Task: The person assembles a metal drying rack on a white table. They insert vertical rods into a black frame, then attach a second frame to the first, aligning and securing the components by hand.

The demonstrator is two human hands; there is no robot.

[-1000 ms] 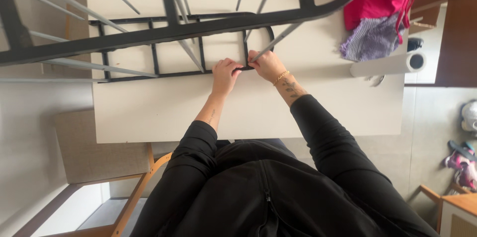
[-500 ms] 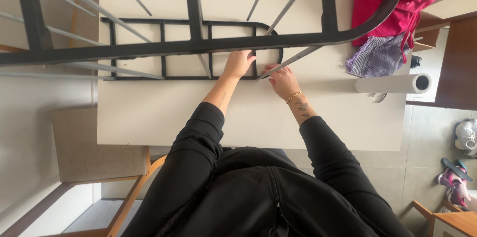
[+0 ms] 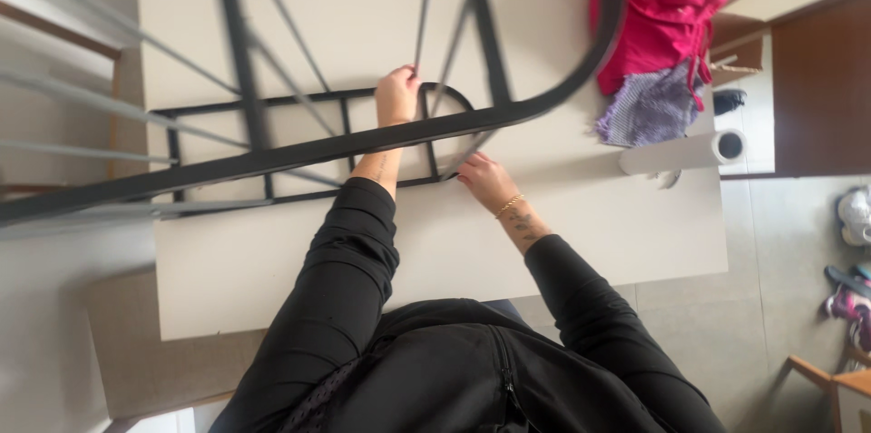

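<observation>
1. A black metal rack [image 3: 272, 147] is lying flat on a white table [image 3: 562, 242].
2. The left hand [image 3: 397, 95] is closing around the rack's far bar, seemingly steadying it.
3. The right hand [image 3: 485, 181] is resting, fingers loosely curled, at its rounded corner.
4. Red clothing [image 3: 667, 15] and a paper roll [image 3: 680, 152] are sitting aside, well apart.
</observation>
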